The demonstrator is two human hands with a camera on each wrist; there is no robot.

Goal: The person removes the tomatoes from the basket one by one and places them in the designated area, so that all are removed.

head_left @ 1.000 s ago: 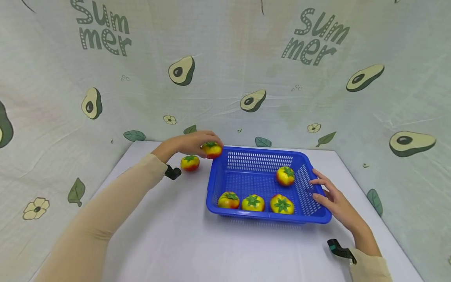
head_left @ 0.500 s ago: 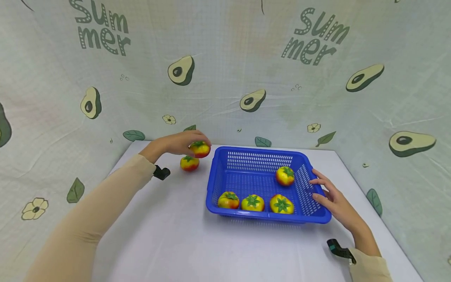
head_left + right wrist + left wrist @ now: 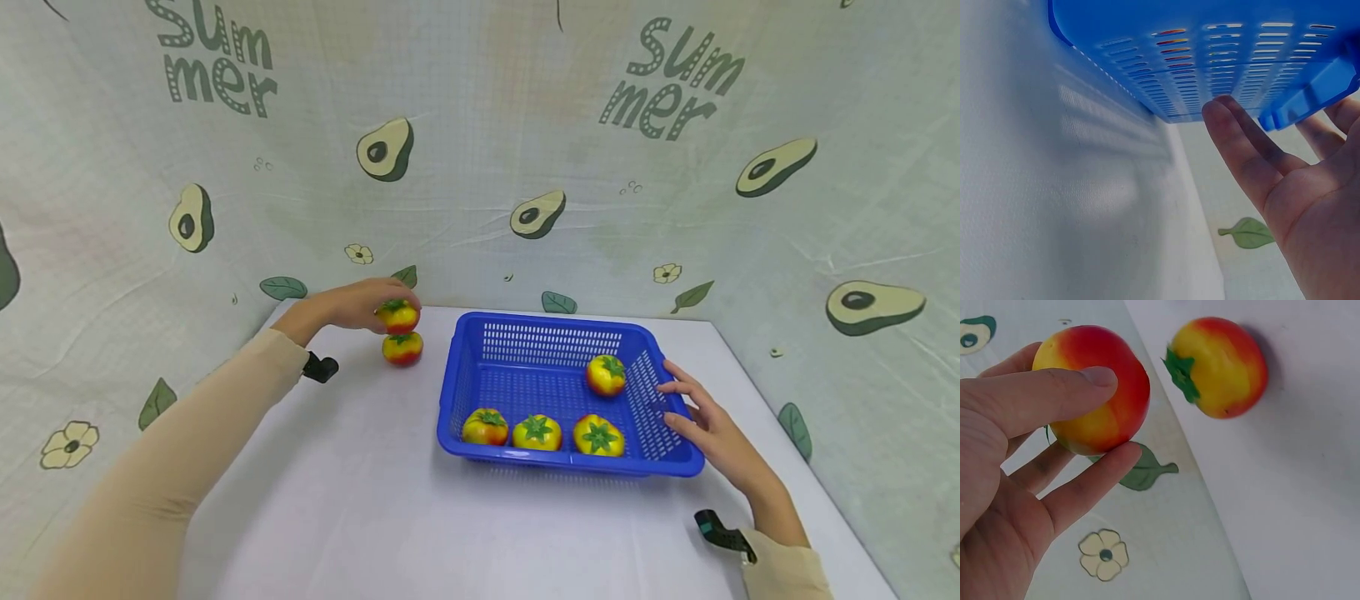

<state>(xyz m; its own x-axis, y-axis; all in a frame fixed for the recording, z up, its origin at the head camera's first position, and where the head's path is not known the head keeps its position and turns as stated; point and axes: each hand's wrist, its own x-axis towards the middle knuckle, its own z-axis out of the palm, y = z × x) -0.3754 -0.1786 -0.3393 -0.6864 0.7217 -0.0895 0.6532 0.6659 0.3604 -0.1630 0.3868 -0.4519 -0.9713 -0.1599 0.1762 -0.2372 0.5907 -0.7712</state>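
My left hand [image 3: 367,304] grips a toy tomato [image 3: 1100,419], yellow and red, with the thumb across its near side and the fingers around it. In the head view it overlaps the top of a second tomato [image 3: 402,349], which sits on the table left of the basket. My right hand [image 3: 708,425] holds the right end of a blue basket [image 3: 570,463], fingers at the rim and thumb by the slotted wall. Inside the basket, a front row has a left tomato [image 3: 485,427], a middle one and a right one; another tomato [image 3: 605,376] lies at the back right.
A white-covered table [image 3: 360,500] carries the basket. A cloth backdrop [image 3: 465,217] printed with avocados and leaves rises directly behind and around its edges. Black wrist cameras sit below each hand.
My left hand has moved left with its tomato, from the basket's back left corner to over the tomato on the table. The right hand and basket have stayed put.
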